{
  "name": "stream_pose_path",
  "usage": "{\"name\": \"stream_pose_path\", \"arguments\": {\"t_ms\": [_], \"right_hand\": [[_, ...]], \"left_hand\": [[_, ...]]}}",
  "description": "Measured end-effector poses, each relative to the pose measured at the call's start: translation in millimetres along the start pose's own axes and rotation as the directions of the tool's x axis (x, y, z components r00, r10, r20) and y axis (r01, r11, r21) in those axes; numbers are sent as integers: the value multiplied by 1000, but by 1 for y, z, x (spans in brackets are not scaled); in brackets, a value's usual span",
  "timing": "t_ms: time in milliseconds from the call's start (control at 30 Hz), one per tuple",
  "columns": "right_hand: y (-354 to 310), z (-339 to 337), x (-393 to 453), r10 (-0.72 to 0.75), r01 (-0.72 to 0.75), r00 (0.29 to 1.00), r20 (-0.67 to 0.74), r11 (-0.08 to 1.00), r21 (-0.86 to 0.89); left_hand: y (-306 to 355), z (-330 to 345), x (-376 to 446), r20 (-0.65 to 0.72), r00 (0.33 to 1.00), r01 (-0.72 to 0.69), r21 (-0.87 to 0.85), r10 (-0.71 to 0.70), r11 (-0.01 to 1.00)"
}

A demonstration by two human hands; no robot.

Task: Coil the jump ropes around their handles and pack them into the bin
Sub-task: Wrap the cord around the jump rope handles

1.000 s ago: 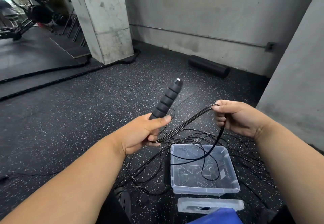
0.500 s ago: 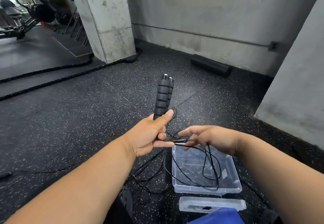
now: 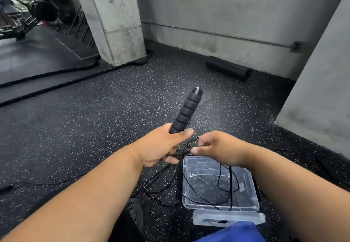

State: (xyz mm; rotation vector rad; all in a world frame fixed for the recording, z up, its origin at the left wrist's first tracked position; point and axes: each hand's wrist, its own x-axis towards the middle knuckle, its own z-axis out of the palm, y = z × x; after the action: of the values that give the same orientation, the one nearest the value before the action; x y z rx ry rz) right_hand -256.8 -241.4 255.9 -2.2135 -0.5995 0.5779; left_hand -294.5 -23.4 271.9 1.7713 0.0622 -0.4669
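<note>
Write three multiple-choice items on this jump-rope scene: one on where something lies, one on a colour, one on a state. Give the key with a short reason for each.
1. Where does the foam roller lie?
A. Inside the bin
B. On the floor by the far wall
C. Across the person's lap

2. What colour are the handles held in the left hand?
A. Black
B. Red
C. Yellow

3. What is the state of the clear bin?
A. Closed with its lid
B. Packed full of coiled ropes
C. Open, with only loose loops of cord hanging over it

Key:
1. B, the dark cylinder rests at the foot of the grey wall.
2. A, the ribbed grips are black with a pale tip.
3. C, the lid lies on the floor just in front of the bin, and the right hand pinches the strands above it.
</note>
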Motion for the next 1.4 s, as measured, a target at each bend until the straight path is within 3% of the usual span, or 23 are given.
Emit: {"name": "stream_pose_path", "arguments": {"t_ms": [100,233,367,567,700,833,1000,1067,1167,1233,1333,1400], "right_hand": [[-2,-18,-7,-37,30,996,-87,996,-81],[-16,-32,-18,-148,99,975,-164,956,-276],[-26,-33,-21,-284,162,936,-207,871,-464],[-28,-43,-24,-253,134,921,-297,920,-369],[-28,-44,-20,-252,164,929,-270,937,-309],[-28,-42,-20,-210,172,971,-116,947,-273],[-19,-42,-18,-147,149,989,29,985,-82],[-17,-42,-18,-168,170,984,55,985,-40],[-12,-43,-16,-187,175,979,85,976,128],[-1,-45,-12,-167,136,983,80,944,301],[15,-42,-8,-181,67,976,124,783,619],[19,-26,-6,-152,108,988,38,837,536]], "left_hand": [[-10,-8,6,-153,987,3,311,47,950],[-9,-8,7,-240,966,31,482,98,876],[-5,3,7,-243,962,48,596,124,802],[-4,7,2,-267,953,85,696,147,713],[2,23,-2,-198,936,11,842,291,539],[-2,38,-6,30,962,-137,913,272,384],[6,39,-15,168,956,-244,909,239,337],[8,41,-17,209,947,-284,898,243,337],[7,44,-18,238,923,-353,837,302,418],[6,43,-19,222,917,-371,779,331,506],[7,41,-21,143,928,-356,620,345,699],[4,38,-18,-3,945,-278,516,326,810]]}}
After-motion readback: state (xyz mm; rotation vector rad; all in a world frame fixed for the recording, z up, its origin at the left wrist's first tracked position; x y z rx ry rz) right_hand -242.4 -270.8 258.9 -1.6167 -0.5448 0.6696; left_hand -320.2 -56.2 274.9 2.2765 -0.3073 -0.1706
